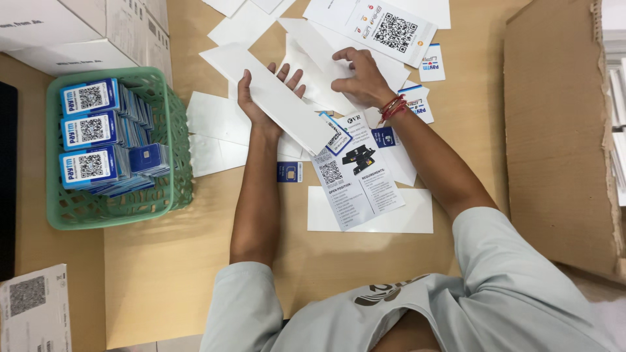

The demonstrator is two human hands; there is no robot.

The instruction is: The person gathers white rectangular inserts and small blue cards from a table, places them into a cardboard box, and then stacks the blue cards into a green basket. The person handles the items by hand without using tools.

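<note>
My left hand [259, 98] holds a long white envelope [270, 98] flat across its palm, above the wooden table. My right hand [360, 77], with red threads on the wrist, rests with fingers bent on another white envelope [313, 49] in the pile farther back. A printed leaflet [355, 175] with a square code lies between my forearms, on top of one more white envelope [404, 218]. A small blue card [289, 171] lies beside my left forearm.
A green plastic basket [171, 124] at the left holds stacks of blue and white cards. White boxes [85, 32] stand behind it. A brown cardboard sheet [554, 130] covers the right side. More white envelopes and printed sheets [385, 26] lie scattered at the back.
</note>
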